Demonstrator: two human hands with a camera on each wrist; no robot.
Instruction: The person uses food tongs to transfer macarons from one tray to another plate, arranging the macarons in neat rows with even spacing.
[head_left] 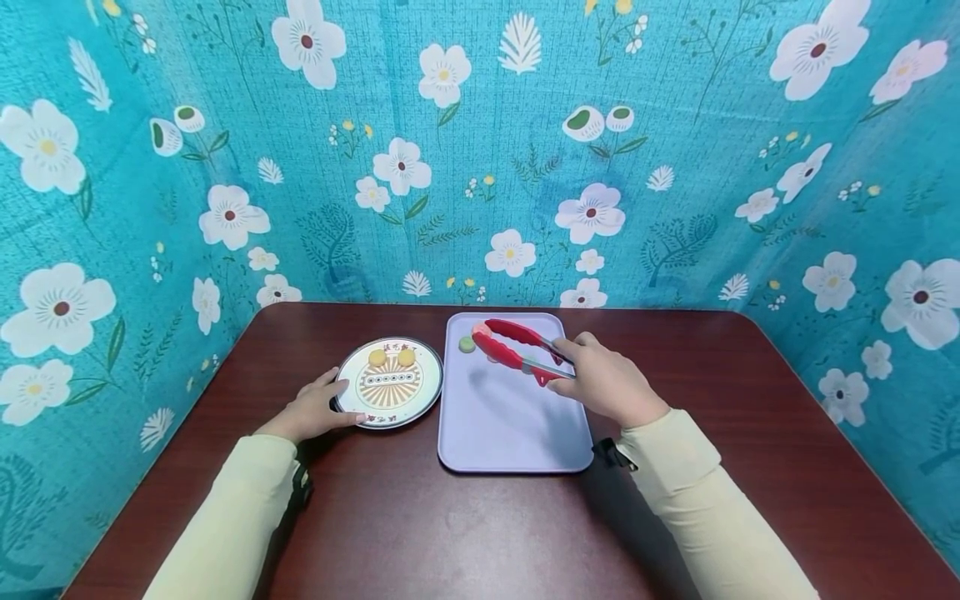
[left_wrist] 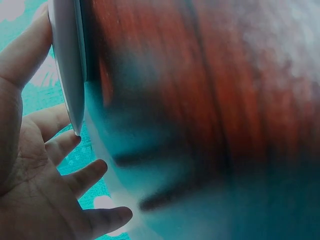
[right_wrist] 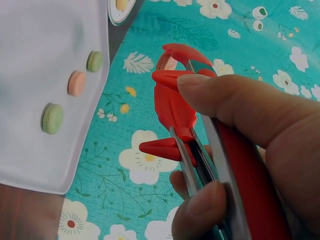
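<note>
My right hand (head_left: 617,385) grips red-and-silver kitchen tongs (head_left: 504,353), held above the lavender tray. Between the tongs' red tips is a pink macaron (head_left: 482,331), seen partly hidden in the right wrist view as well. On the tray (head_left: 517,442) lie two green macarons (right_wrist: 52,119) and a pink one (right_wrist: 76,83) in a row. Beside the tray's left edge is a round patterned plate (head_left: 420,400) carrying two yellow macarons (head_left: 392,357). My left hand (head_left: 311,408) touches the plate's left rim with thumb and forefinger, its other fingers spread and fairly straight.
Plate and tray sit close together on a dark reddish-brown table (head_left: 390,517). A turquoise flowered cloth (head_left: 480,167) hangs behind the table and along both its sides. Both forearms, in pale sleeves, reach in from the front.
</note>
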